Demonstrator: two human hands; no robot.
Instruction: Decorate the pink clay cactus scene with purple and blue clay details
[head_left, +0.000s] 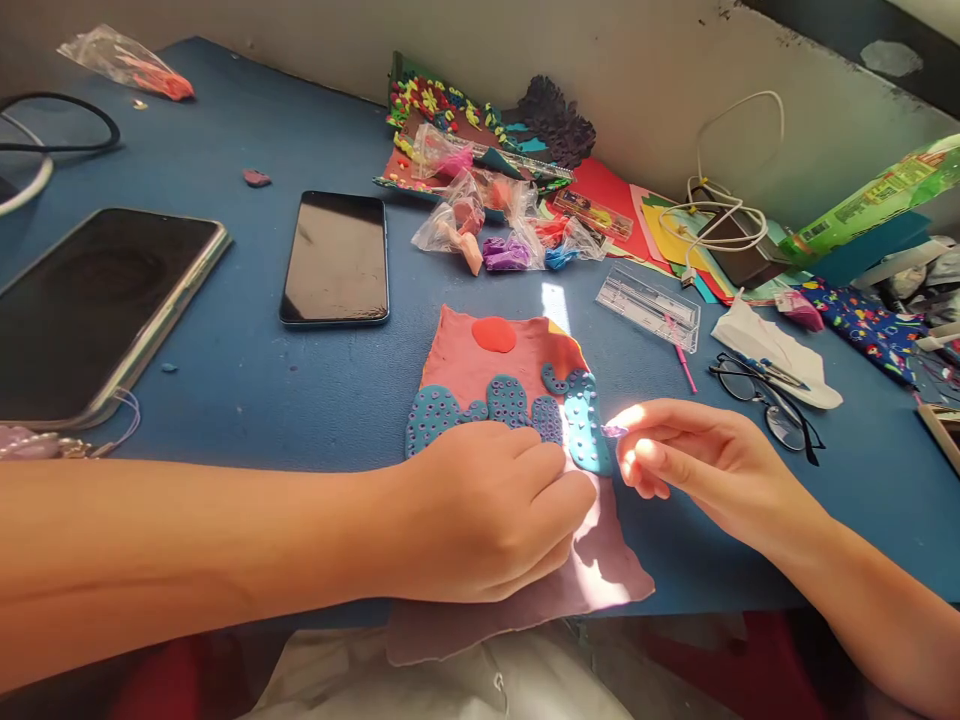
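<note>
A flat pink clay sheet (pixel 480 365) lies on the blue table (pixel 262 380), carrying teal cactus shapes (pixel 510 400) dotted with purple and a red clay disc (pixel 494 334). My left hand (pixel 487 510) rests on the sheet's lower part with its fingers curled and pressed down, covering the cactus bases. My right hand (pixel 697 460) hovers just right of the tallest cactus, pinching a tiny purple clay bit (pixel 615 431) between thumb and forefinger.
A phone (pixel 336 257) and a tablet (pixel 90 305) lie left of the sheet. Bags of coloured clay (pixel 495 235), a clear plastic case (pixel 649 305), glasses (pixel 765 400), a white cable (pixel 720 215) and a green bottle (pixel 870 200) crowd the back right.
</note>
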